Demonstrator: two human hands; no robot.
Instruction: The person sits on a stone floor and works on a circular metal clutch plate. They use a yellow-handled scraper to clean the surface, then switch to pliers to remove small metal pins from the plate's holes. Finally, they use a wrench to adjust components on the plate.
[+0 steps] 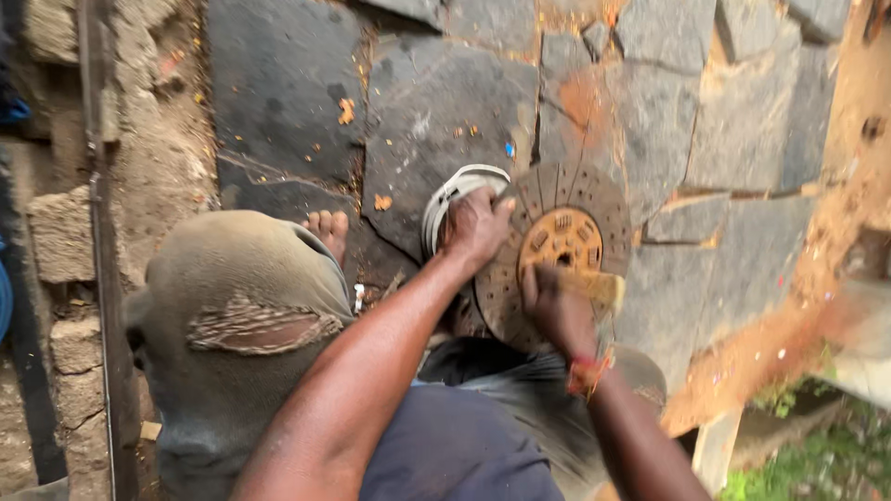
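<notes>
On the far left stands a rough grey block wall (65, 232) with a thin rusty metal rod (97, 186) leaning along it. Next comes the person's bent knee in worn grey-brown trousers (237, 306) with a frayed tear, and bare toes (327, 225) peek out just past it on the dark flat stone floor (278, 83).

The left hand (475, 225) comes next. Its grip is closed over the top left rim of the round, rusty brown metal clutch disc (557, 246). Behind that hand, a white ring-shaped thing (444, 197) touches the disc's edge; what it is, I cannot tell.

The disc stands tilted on its edge on the stones, between the two hands. Its yellow-brown middle hub faces up toward the camera.

The right hand (554, 306) is at the lower part of the disc, nearer to the hub than the left hand is. Its grip is wrapped tight around a small yellowish brush-like tool (594, 286). The tool's long side lies sideways, from the hand out to the right, just below the hub and touching the disc face. A red and orange band (587, 371) is on that wrist.
</notes>
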